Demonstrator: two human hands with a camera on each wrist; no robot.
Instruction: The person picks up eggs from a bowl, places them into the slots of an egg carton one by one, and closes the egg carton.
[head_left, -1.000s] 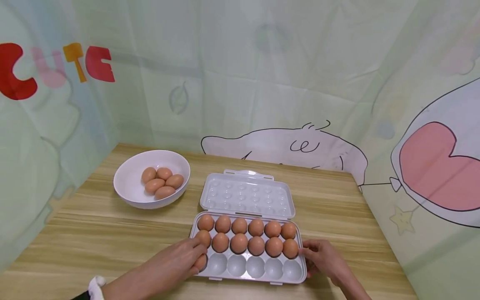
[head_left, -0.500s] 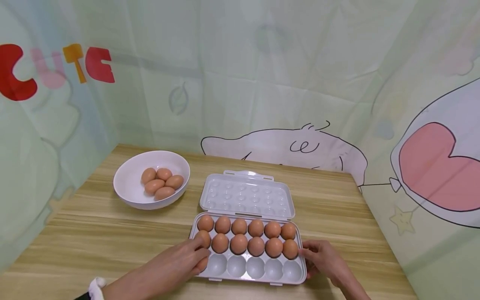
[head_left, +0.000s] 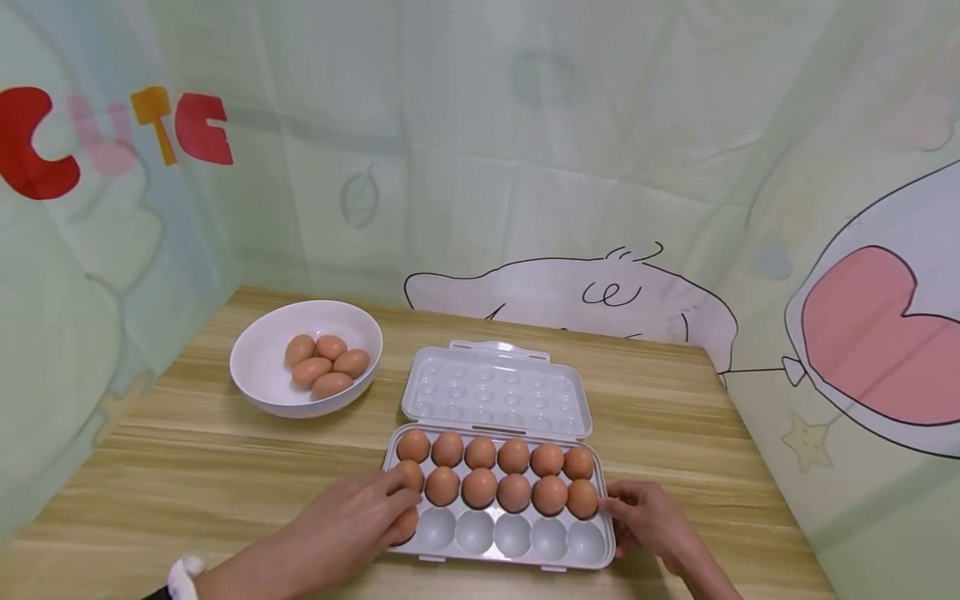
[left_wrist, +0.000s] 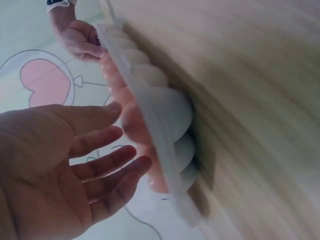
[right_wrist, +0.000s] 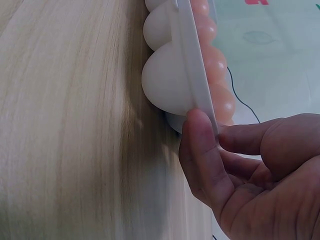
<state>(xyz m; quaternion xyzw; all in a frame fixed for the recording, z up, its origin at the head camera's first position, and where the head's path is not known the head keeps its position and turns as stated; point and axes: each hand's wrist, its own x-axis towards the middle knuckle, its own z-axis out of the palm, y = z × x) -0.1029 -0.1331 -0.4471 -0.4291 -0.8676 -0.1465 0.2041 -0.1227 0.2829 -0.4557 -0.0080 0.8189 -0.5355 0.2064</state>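
Observation:
A pale plastic egg carton (head_left: 504,558) lies open on the table, its back two rows filled with brown eggs. In the front row, one egg (head_left: 402,527) sits in the leftmost cup, and the cups to its right hold nothing. My left hand (head_left: 352,521) is at that egg. The left wrist view shows this hand (left_wrist: 65,165) with loosely bent fingers, the thumb tip close beside the egg (left_wrist: 132,124); whether it touches cannot be told. Pinched between thumb and fingers of my right hand (head_left: 647,521) is the carton's right rim, seen closely in the right wrist view (right_wrist: 197,75).
A white bowl (head_left: 255,367) with several brown eggs (head_left: 311,372) stands at the back left. The carton's dimpled lid (head_left: 497,392) lies folded back behind the tray. Printed fabric (head_left: 480,167) hangs around the wooden table (head_left: 660,400).
My left hand has shifted slightly to the left relative to the front-row egg. The right hand still holds the carton's rim in the same place, and the bowl's eggs are unchanged.

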